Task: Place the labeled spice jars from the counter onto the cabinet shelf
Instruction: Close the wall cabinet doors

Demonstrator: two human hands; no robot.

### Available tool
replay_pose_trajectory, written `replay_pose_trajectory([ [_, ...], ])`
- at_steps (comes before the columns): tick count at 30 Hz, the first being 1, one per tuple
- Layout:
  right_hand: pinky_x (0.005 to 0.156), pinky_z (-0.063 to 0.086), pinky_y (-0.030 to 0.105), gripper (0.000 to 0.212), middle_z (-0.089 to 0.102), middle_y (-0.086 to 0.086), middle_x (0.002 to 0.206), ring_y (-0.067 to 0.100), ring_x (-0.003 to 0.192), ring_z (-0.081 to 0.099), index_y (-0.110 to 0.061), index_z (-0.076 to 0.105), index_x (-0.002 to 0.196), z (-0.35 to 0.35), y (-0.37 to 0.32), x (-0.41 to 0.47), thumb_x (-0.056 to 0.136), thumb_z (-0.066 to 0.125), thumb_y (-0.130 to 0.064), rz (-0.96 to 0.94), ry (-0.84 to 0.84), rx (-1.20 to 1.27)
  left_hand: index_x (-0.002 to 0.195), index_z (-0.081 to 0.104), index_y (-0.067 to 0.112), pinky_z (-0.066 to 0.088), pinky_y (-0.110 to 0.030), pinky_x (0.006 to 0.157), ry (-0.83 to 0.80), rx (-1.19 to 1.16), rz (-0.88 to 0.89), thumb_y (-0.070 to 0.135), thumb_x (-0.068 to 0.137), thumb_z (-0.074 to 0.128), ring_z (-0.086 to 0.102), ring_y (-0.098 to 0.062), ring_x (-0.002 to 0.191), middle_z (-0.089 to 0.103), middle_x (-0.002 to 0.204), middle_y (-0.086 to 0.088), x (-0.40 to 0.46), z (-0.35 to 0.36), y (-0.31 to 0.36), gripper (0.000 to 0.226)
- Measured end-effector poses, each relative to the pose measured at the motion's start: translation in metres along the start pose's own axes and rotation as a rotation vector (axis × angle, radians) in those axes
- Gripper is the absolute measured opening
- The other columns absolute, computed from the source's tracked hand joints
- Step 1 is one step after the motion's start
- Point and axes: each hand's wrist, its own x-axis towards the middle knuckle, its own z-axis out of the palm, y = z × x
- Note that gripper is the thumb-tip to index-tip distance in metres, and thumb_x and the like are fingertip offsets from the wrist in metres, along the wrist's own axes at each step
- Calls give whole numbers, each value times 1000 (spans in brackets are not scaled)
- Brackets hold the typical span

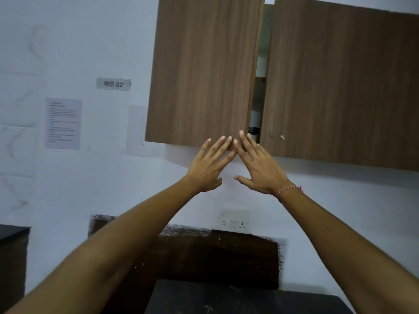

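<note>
High on the far wall, the cabinet's left door (201, 71) hangs ajar, stiff and light by the look; its lower right corner is the place to pull. Both hands, left hand (207, 168) and right hand (258, 168), reach there with fingers straight, holding nothing. Behind the gap sits 1 dim jar (254, 130); no counter jars show.

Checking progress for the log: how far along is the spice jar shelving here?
Done: nothing visibly shelved by these hands; no jar is clearly visible in this view. In hand: both open hands, left and right, reach flat-fingered to the lower edge of the brown wood-grain left cabinet door, which stands slightly ajar beside the right door. Left: whether jars remain on the black counter cannot be told.
</note>
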Motion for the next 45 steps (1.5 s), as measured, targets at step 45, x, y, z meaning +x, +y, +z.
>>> replay_pose_trajectory([
  [45,114,-15,41,112,-21,12,156,25,145,-20,-7,-16,146,203,123,68,76,37,-77,134,-122,-14,146,-17,11,-7,-51,115,-207,-6,-113,56,85,50,-14,-26,145,-21,156,-8,164,172,55,102],
])
